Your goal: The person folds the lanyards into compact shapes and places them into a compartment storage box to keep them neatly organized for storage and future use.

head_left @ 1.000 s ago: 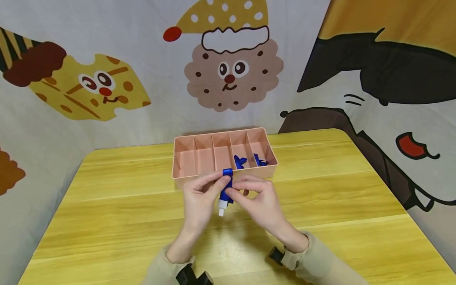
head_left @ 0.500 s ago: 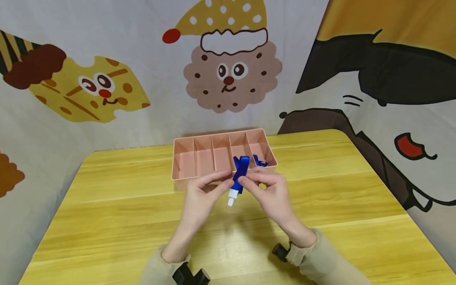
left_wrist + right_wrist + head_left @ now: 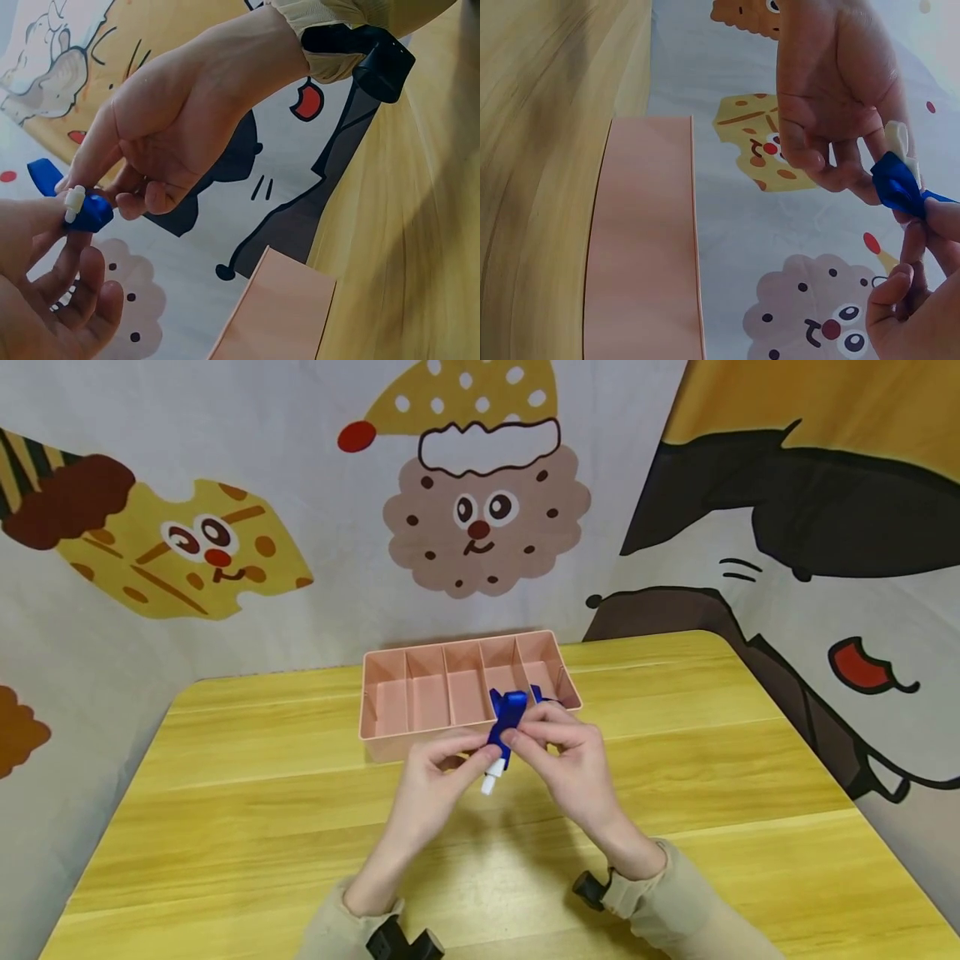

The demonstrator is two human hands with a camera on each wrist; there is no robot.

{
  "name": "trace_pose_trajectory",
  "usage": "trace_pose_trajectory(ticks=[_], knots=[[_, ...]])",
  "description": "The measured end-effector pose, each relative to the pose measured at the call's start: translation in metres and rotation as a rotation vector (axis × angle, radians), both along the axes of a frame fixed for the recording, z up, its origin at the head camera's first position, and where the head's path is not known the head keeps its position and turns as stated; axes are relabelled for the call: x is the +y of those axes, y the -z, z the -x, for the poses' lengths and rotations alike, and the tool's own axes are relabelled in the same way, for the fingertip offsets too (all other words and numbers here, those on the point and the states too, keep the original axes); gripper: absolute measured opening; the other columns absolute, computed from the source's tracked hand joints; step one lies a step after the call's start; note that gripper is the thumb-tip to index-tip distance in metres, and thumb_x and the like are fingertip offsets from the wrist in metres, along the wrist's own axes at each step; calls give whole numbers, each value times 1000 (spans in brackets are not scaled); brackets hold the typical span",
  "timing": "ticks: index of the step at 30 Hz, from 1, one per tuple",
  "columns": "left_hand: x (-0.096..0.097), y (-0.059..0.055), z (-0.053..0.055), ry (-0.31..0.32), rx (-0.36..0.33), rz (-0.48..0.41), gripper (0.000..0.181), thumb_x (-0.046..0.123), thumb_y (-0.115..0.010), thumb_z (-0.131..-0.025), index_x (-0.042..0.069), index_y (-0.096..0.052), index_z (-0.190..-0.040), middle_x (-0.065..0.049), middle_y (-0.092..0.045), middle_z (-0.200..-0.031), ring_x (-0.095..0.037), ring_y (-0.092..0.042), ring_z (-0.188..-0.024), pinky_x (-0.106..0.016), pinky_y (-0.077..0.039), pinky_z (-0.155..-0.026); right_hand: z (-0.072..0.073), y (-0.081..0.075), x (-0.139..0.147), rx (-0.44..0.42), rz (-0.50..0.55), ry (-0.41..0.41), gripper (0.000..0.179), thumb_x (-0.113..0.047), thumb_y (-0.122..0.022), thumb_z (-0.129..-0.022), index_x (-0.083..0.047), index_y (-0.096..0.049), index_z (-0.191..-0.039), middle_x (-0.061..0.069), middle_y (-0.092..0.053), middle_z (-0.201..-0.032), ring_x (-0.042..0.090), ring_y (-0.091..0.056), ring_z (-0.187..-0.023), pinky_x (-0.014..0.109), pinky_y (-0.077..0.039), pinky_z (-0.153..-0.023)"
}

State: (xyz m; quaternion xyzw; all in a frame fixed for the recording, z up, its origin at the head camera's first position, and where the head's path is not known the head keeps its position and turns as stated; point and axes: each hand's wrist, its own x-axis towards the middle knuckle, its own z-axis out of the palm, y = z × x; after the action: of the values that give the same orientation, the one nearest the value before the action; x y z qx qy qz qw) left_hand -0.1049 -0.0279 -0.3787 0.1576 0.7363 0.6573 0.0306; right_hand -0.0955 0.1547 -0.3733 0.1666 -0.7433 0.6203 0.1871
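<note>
A blue, glossy ribbon-like strap (image 3: pixel 513 706) with a white end piece (image 3: pixel 490 781) is held up over the table, just in front of a pink divided box (image 3: pixel 405 747). My left hand (image 3: pixel 427 781) pinches its lower part between thumb and fingers, beside the white end. From the other side my right hand (image 3: pixel 573 764) pinches the middle of the blue part. In the left wrist view the white piece (image 3: pixel 74 202) lies against the folded blue strap (image 3: pixel 94 214). The right wrist view shows the strap (image 3: pixel 897 184) between both hands' fingertips.
Blue pieces lie in the box's two right-hand compartments, one of them a small blue strap (image 3: pixel 537 693) partly hidden by my right hand. The wooden table (image 3: pixel 247 810) ends at a cartoon-printed cloth (image 3: pixel 330 568) behind the box.
Since a second ago both hands have shifted right and slightly up with the strap, which now leans right. In the last half second my left fingers have moved closer to the white end.
</note>
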Motion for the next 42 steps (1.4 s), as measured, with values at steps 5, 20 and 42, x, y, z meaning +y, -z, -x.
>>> trace_pose_trajectory(ticks=[5,20,42], knots=[[0,-1,0,21,3,32,20,13,-70,-101,3,-80,-114,-18,-80,-111,1,-66,-86,-24,-58,-77,0,-1,1,-52,-22,-29,9,8,-72,-92,9,-80,-97,-10,-66,-86,5,-53,-77,21,-43,-62],[-2,-1,-1,155,-35,-63,24,12,-59,-107,-7,-73,-112,-30,-76,-98,-7,-68,-79,-22,-59,-72,7,-2,17,-125,67,-193,10,-2,-74,-95,7,-77,-97,-14,-69,-95,7,-59,-92,18,-53,-74],[-17,-6,4,373,-89,63,25,10,-60,-106,-8,-75,-112,-30,-76,-93,-5,-64,-70,-20,-54,-62,29,-8,65,-8,-54,-532,17,4,-76,-92,-8,-76,-105,-16,-76,-109,8,-65,-97,22,-57,-78]])
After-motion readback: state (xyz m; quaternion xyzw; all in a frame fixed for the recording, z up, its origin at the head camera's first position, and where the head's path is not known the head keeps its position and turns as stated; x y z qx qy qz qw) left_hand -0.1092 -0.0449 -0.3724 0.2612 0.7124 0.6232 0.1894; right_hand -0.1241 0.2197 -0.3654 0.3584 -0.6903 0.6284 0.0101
